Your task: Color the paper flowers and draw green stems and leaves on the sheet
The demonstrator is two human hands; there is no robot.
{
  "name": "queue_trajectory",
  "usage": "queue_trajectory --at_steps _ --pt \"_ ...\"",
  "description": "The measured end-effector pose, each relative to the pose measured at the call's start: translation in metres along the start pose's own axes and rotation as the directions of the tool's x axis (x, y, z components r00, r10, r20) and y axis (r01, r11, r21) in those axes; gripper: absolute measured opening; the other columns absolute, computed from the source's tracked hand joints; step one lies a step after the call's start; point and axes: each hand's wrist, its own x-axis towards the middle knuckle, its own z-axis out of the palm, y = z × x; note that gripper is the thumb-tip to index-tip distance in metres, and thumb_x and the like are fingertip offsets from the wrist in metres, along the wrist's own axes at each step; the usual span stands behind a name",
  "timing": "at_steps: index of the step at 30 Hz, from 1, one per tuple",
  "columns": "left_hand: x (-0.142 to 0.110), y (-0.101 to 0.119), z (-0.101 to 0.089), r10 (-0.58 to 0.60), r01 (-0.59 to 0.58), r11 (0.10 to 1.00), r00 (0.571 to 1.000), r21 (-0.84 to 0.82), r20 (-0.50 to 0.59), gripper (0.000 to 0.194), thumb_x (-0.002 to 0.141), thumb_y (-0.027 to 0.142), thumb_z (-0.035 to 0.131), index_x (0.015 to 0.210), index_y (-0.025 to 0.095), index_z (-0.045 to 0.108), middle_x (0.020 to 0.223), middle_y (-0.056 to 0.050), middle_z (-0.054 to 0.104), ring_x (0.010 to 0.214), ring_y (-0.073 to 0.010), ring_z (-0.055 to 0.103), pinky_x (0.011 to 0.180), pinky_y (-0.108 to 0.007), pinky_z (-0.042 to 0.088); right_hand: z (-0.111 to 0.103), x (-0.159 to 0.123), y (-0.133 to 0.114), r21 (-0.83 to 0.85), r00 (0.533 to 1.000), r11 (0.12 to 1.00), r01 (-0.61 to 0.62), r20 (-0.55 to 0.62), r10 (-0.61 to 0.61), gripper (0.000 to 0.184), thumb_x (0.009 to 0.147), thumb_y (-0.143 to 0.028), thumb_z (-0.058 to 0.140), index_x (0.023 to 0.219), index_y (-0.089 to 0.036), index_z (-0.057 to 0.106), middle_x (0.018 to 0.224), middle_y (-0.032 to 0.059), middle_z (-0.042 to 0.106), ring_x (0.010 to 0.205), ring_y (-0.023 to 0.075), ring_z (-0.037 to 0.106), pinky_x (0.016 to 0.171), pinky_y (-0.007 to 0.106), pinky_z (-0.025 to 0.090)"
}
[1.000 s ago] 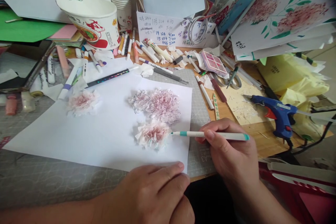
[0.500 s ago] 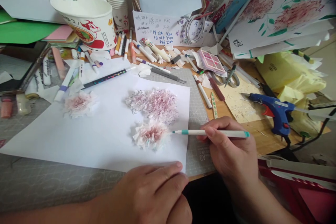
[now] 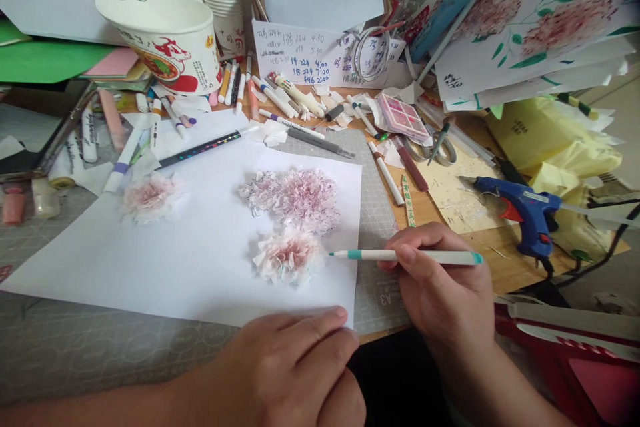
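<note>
Pinched between the fingers of my right hand (image 3: 443,287) is a white felt-tip pen (image 3: 435,256) with teal bands. Its tip points left, just off the right edge of a ruffled paper flower (image 3: 289,257) that is pink in the middle and white around it, with faint teal marks. Two more flowers with purple-tipped edges (image 3: 310,197) adjoin it above. A pale pink flower (image 3: 151,197) lies at the left of the white paper sheet (image 3: 210,273). My left hand (image 3: 300,367) rests on the sheet's near edge, index finger stretched out, other fingers partly bent, nothing visible in it.
A blue glue gun (image 3: 530,207) lies at the right. Several markers (image 3: 385,173) and a pink-lidded box (image 3: 403,119) are strewn behind the sheet. A paper bowl (image 3: 160,40) stands at the back left. Under the sheet is a grey cutting mat (image 3: 150,353).
My right hand and the pen have shifted slightly right, drawing the tip away from the flower's edge. My left hand and the flowers stay in place.
</note>
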Motion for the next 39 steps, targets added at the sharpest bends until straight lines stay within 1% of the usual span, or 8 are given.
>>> queue_trajectory --at_steps 5,9,19,27,29,32,36,39 --pt "-0.009 0.004 0.001 -0.005 0.006 0.997 1.0 0.072 -0.019 0.024 0.093 0.038 0.055 0.08 0.019 0.063 0.094 -0.007 0.075 0.094 -0.0184 0.071 0.091 -0.03 0.06 0.001 -0.001 -0.001 -0.032 0.997 0.999 0.038 0.072 -0.036 0.004 0.084 -0.021 0.072 0.08 -0.022 0.071 0.07 0.0008 0.069 0.064 0.0148 0.06 0.055 0.027 0.044" --pt "-0.009 0.006 0.002 -0.015 0.016 0.997 1.0 0.078 -0.019 0.029 0.093 0.043 0.054 0.08 0.019 0.064 0.093 -0.007 0.074 0.095 -0.0189 0.071 0.091 -0.031 0.06 0.0 -0.002 -0.001 -0.024 0.999 0.999 0.025 0.039 -0.024 0.007 0.086 -0.021 0.07 0.08 -0.022 0.07 0.069 0.0005 0.068 0.063 0.0146 0.059 0.055 0.027 0.043" --pt "0.001 -0.001 0.002 -0.027 0.027 1.0 1.0 -0.001 -0.015 0.02 0.09 0.013 0.048 0.081 0.02 0.065 0.097 -0.002 0.077 0.097 -0.0196 0.071 0.084 -0.031 0.06 0.001 -0.002 0.001 -0.055 0.999 0.998 0.024 0.047 -0.021 0.004 0.086 -0.022 0.072 0.082 -0.023 0.071 0.073 0.0005 0.069 0.064 0.0141 0.061 0.058 0.027 0.045" --pt "0.004 0.001 -0.001 -0.012 0.011 1.0 1.0 0.015 0.019 0.021 0.093 0.017 0.048 0.081 0.02 0.065 0.099 -0.002 0.077 0.099 -0.0204 0.071 0.083 -0.032 0.06 -0.001 -0.001 0.003 -0.045 0.999 0.998 -0.032 0.014 0.033 0.006 0.086 -0.023 0.072 0.08 -0.023 0.07 0.072 0.0 0.068 0.065 0.0144 0.059 0.06 0.029 0.045" --pt "0.003 -0.001 0.003 -0.001 0.001 1.0 1.0 0.011 -0.024 0.024 0.092 0.016 0.046 0.078 0.02 0.064 0.095 -0.002 0.077 0.095 -0.02 0.071 0.08 -0.031 0.061 -0.001 -0.002 0.003 -0.029 0.999 0.999 -0.04 0.006 0.04 0.007 0.087 -0.024 0.071 0.08 -0.023 0.07 0.07 -0.0002 0.067 0.065 0.0146 0.058 0.061 0.029 0.044" --pt "0.002 -0.004 0.006 0.058 -0.054 0.998 0.983 0.03 -0.174 0.031 0.095 0.019 0.041 0.072 0.021 0.062 0.088 -0.002 0.076 0.086 -0.0189 0.072 0.069 -0.029 0.06 -0.002 -0.002 0.002 -0.012 1.0 1.0 -0.025 0.018 0.026 0.007 0.087 -0.024 0.071 0.08 -0.023 0.07 0.071 0.0 0.068 0.065 0.0148 0.058 0.059 0.029 0.044" --pt "0.002 -0.002 0.001 0.015 -0.016 1.0 1.0 0.025 0.026 0.025 0.098 0.025 0.046 0.082 0.021 0.065 0.1 -0.002 0.076 0.099 -0.0203 0.071 0.081 -0.032 0.061 0.0 -0.002 0.001 -0.027 0.999 1.0 0.009 0.051 -0.008 0.004 0.085 -0.023 0.073 0.082 -0.023 0.071 0.072 0.0001 0.069 0.064 0.0144 0.06 0.058 0.028 0.044" --pt "0.004 -0.001 0.0 -0.003 0.003 0.999 1.0 0.033 0.003 0.027 0.098 0.024 0.044 0.08 0.021 0.064 0.098 -0.002 0.077 0.097 -0.0207 0.071 0.077 -0.032 0.062 0.001 -0.002 0.002 -0.04 0.999 0.999 0.001 0.039 0.001 0.004 0.085 -0.023 0.073 0.082 -0.023 0.071 0.072 0.0 0.069 0.065 0.0144 0.06 0.058 0.028 0.045"
